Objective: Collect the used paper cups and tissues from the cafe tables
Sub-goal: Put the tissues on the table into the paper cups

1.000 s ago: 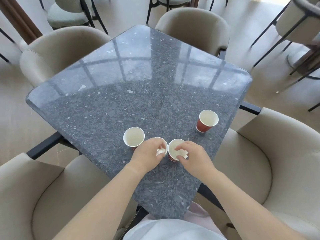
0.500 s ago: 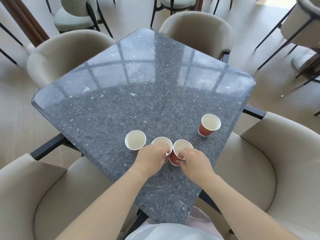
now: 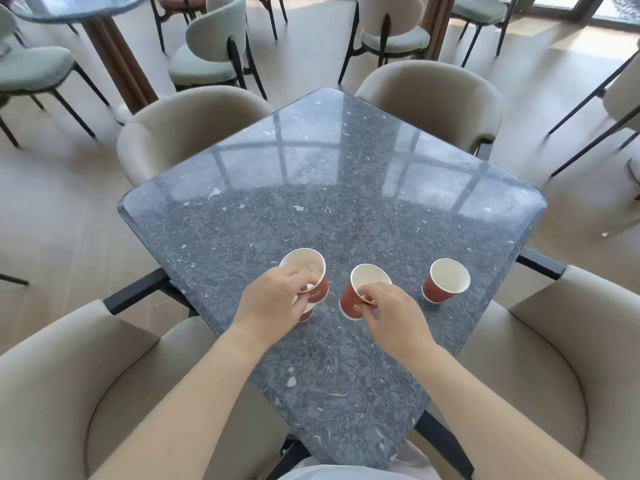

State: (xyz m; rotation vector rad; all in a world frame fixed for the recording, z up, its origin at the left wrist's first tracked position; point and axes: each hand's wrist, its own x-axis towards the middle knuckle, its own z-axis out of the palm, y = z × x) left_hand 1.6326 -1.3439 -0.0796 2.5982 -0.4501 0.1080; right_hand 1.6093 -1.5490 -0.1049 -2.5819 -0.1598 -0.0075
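My left hand pinches the rim of a red paper cup, thumb and fingers curled over it, with crumpled tissue inside. Under that hand a second cup peeks out, mostly hidden. My right hand pinches the rim of a tilted cup. A last cup stands upright and untouched, close to the near right edge of the grey stone table. I judge this to be the gathering step. Next I should nest the held cups, freeing a hand for the last one.
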